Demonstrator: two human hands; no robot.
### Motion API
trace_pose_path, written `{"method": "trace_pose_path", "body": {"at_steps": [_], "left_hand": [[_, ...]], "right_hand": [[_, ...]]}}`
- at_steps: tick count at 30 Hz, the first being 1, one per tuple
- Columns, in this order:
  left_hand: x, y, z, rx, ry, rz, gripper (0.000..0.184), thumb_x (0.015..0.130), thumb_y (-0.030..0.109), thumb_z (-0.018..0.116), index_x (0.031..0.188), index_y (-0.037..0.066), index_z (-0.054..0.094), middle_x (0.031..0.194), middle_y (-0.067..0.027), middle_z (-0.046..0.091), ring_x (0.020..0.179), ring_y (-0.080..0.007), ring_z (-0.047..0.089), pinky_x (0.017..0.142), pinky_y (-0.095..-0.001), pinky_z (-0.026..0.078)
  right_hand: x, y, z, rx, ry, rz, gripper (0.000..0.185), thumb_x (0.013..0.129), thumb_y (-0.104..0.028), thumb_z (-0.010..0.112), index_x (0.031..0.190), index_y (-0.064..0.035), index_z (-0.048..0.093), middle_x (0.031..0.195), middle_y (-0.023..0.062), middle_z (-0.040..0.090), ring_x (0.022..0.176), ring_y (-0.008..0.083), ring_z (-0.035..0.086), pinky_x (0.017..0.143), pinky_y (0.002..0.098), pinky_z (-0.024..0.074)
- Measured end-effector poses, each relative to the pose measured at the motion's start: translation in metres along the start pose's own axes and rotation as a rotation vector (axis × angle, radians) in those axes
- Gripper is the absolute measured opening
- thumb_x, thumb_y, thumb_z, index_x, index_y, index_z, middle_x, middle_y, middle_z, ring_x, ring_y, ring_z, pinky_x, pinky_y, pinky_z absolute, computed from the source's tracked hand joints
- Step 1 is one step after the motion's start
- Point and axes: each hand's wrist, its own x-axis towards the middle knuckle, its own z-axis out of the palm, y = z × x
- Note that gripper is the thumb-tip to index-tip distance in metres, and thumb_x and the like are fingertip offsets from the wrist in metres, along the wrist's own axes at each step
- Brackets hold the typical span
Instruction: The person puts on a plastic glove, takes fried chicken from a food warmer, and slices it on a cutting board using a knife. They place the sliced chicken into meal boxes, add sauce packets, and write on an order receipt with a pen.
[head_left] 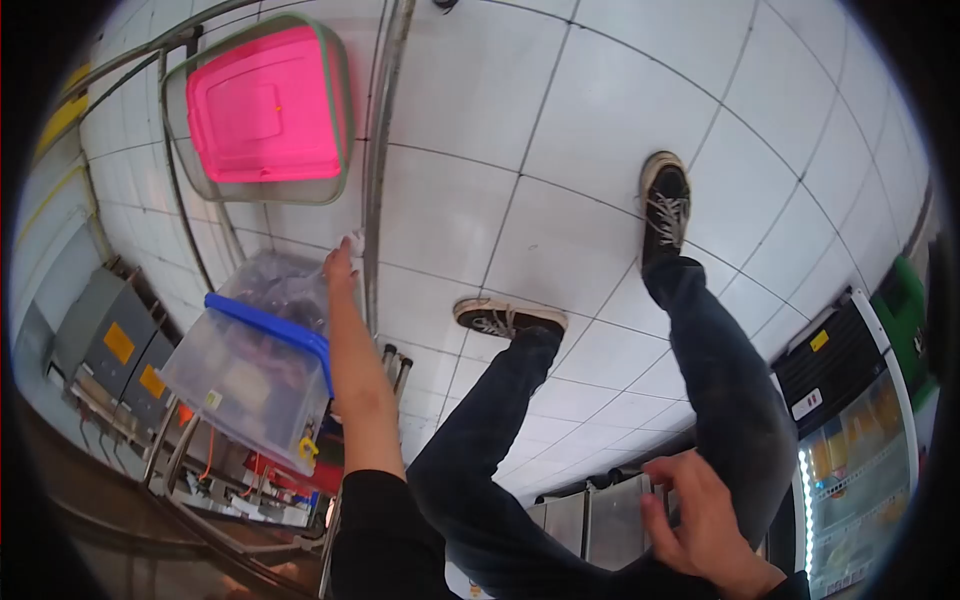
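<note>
My left hand (341, 265) is stretched out at the left, beside a long metal rail (374, 190). Its fingers are closed on a small white crumpled piece (357, 241), perhaps cloth or tissue, which is against or very near the rail. Under my left forearm is a clear plastic bin (235, 375) with a blue rim; what is inside shows only dimly. My right hand (700, 515) is held over my right leg at the lower right. Its fingers are loosely bent and apart, with nothing in them.
A bright pink lid or tub (265, 105) sits within a greenish container (335, 100) at the upper left. Grey boxes (105, 325) with orange labels stand at far left. A lit glass-door fridge (855, 480) is at right. White tiles (590, 150) cover the floor.
</note>
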Motion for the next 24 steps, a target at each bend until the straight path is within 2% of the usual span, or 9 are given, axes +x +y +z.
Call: {"method": "trace_pose_path", "body": {"at_steps": [4,7,10,12,13,15,16,18,24], "left_hand": [[-0.03,0.009,0.001,0.061,-0.02,0.08,0.053,0.09,0.037,0.072,0.122,-0.004,0.061,0.112,-0.0169,0.062,0.101,-0.0305,0.061,0.078,-0.0536,0.053],[-0.106,0.016,-0.028,0.133,0.282,0.663,0.048,0.096,0.035,0.065,0.117,-0.008,0.061,0.114,-0.023,0.065,0.108,-0.0366,0.061,0.089,-0.0525,0.049],[-0.283,0.044,-0.065,0.097,0.213,0.833,0.044,0.101,0.034,0.06,0.114,-0.009,0.059,0.118,-0.0286,0.063,0.113,-0.0428,0.058,0.098,-0.0511,0.044],[-0.442,0.044,-0.095,0.084,-0.026,0.8,0.043,0.103,0.034,0.058,0.11,-0.009,0.059,0.116,-0.031,0.062,0.114,-0.0457,0.056,0.103,-0.0504,0.041],[-0.52,0.05,-0.12,0.199,-0.168,0.615,0.035,0.102,0.031,0.059,0.101,-0.004,0.059,0.107,-0.0284,0.063,0.107,-0.0449,0.058,0.099,-0.0517,0.041],[-0.633,0.031,-0.16,0.133,-0.162,1.202,0.022,0.098,0.022,0.062,0.096,0.0,0.06,0.089,-0.0231,0.064,0.088,-0.0429,0.059,0.09,-0.0512,0.042],[-0.715,0.053,-0.209,0.118,-0.321,0.963,0.023,0.098,0.024,0.063,0.104,0.002,0.063,0.084,-0.0212,0.065,0.082,-0.0425,0.06,0.09,-0.0511,0.041],[-0.8,0.063,-0.283,0.022,-0.5,0.982,0.023,0.098,0.024,0.065,0.11,0.005,0.065,0.086,-0.0226,0.066,0.085,-0.0434,0.063,0.072,-0.0497,0.046],[-0.91,0.058,-0.449,-0.295,-0.009,1.213,0.024,0.096,0.021,0.068,0.113,0.005,0.067,0.09,-0.0211,0.07,0.077,-0.0411,0.066,0.075,-0.046,0.051]], "right_hand": [[-0.018,0.006,0.016,0.084,0.025,0.041,0.027,0.09,-0.008,0.066,0.115,0.0002,0.06,0.091,0.0166,0.062,0.081,0.0314,0.064,0.071,0.0396,0.0521],[-0.031,0.013,0.028,0.169,0.044,0.064,0.022,0.093,-0.012,0.065,0.112,-0.0012,0.062,0.088,0.0157,0.063,0.077,0.0251,0.063,0.069,0.0365,0.0516],[-0.026,0.024,0.043,0.343,0.107,0.012,0.02,0.098,-0.018,0.064,0.11,-0.0023,0.065,0.089,0.0087,0.067,0.078,0.0173,0.063,0.068,0.0316,0.0497],[-0.024,0.022,0.047,0.568,0.233,-0.124,0.023,0.1,-0.022,0.061,0.112,-0.0036,0.066,0.089,0.0021,0.068,0.08,0.014,0.064,0.067,0.0276,0.0476],[-0.039,-0.007,0.036,0.502,0.191,-0.088,0.037,0.104,-0.038,0.053,0.116,-0.0068,0.068,0.096,-0.0001,0.068,0.089,0.0124,0.063,0.072,0.0272,0.0471],[-0.079,-0.055,0.029,0.5,-0.039,-0.178,0.061,0.103,-0.057,0.042,0.127,-0.0057,0.066,0.118,0.0068,0.069,0.108,0.0176,0.063,0.084,0.0372,0.0502],[-0.113,-0.098,0.022,0.398,-0.133,-0.282,0.065,0.103,-0.059,0.041,0.129,-0.0052,0.066,0.125,0.0088,0.068,0.113,0.0204,0.062,0.089,0.0404,0.0498],[-0.171,-0.168,0.019,0.437,-0.356,-0.334,0.047,0.104,-0.043,0.053,0.126,-0.004,0.067,0.112,0.0051,0.069,0.104,0.0157,0.062,0.089,0.0346,0.0493],[-0.333,-0.394,0.045,0.192,-0.558,-0.654,0.019,0.1,-0.02,0.068,0.108,-0.0044,0.063,0.099,0.001,0.069,0.091,0.0086,0.062,0.079,0.0252,0.0483]]}}
